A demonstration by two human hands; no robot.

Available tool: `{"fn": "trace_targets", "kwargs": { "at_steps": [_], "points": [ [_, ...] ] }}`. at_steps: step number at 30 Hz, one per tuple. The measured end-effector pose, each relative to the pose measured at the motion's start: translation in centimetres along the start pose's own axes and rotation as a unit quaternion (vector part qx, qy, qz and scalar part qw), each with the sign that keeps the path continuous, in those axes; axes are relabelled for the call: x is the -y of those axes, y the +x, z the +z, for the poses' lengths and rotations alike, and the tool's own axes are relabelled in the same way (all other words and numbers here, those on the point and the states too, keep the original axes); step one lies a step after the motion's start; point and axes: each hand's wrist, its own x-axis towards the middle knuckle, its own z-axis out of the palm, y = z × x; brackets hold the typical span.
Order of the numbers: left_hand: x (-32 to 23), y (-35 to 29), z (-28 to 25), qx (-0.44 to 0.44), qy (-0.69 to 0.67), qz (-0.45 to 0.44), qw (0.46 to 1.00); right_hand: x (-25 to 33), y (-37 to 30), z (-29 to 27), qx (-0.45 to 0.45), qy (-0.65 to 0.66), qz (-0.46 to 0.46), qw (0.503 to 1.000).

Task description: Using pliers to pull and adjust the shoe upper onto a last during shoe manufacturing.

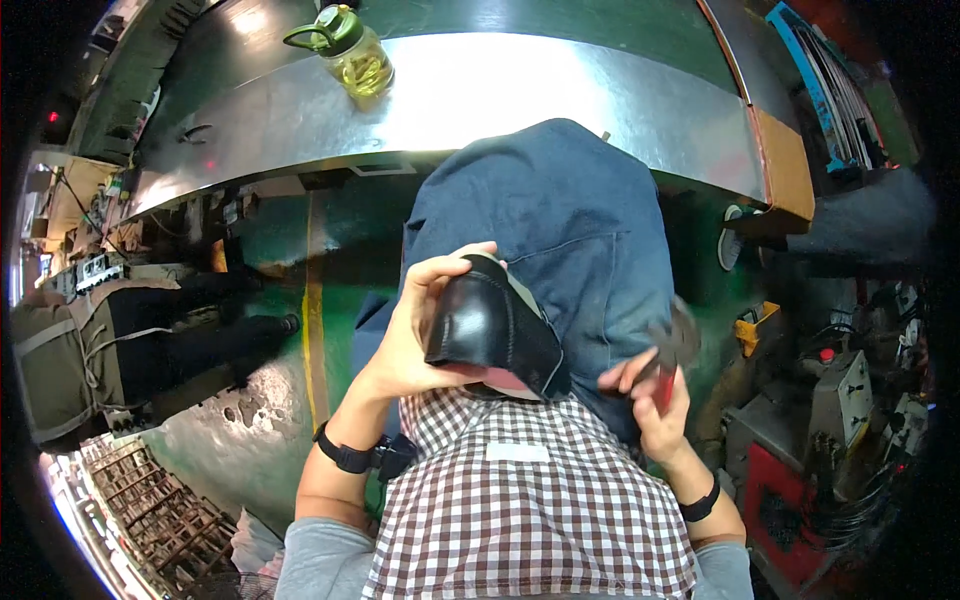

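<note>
My left hand (399, 343) is closed around a shiny black leather shoe upper (478, 320) in front of my lap. Stitching runs across the leather, and something pink and pale shows at its lower opening. To the right, my right hand (655, 402) grips a red-handled metal tool (668, 372). The tool's grey head is smeared by motion and points up, apart from the shoe upper. Its exact kind cannot be made out. Both hands are above my blue trousers (560, 215) and checked apron (530, 510).
A metal-topped bench (270, 120) stretches ahead of my knees, bearing a green-lidded bottle (365, 72). One person (150, 340) is at the left; another person's leg (850, 220) shows at the right. A metal rack (155, 505) stands lower left, and a grey-and-red machine (800, 430) lower right.
</note>
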Motion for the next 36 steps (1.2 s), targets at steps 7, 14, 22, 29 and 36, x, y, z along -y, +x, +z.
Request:
{"fn": "trace_targets", "kwargs": {
  "at_steps": [7,14,22,29,36],
  "points": [
    [0.7,-1.8,1.3,0.061,-0.235,0.003,0.97,1.1,6.5,3.4,0.056,-0.143,-0.051,0.987],
    [-2.2,-2.3,1.1,-0.032,-0.096,-0.118,0.988,1.0,7.1,4.9,0.086,-0.206,-0.057,0.973],
    [-3.2,-1.1,2.4,-0.1,0.01,-0.045,0.994,-1.4,7.7,5.8,0.029,-0.118,-0.003,0.993],
    [-7.6,-0.3,3.8,-0.114,0.13,-0.166,0.971,-2.2,8.8,6.5,0.059,-0.126,0.04,0.989],
    [-7.0,-1.9,3.7,-0.156,0.199,-0.154,0.955,-2.5,9.4,7.4,0.118,-0.167,0.06,0.977]
  ]
}}
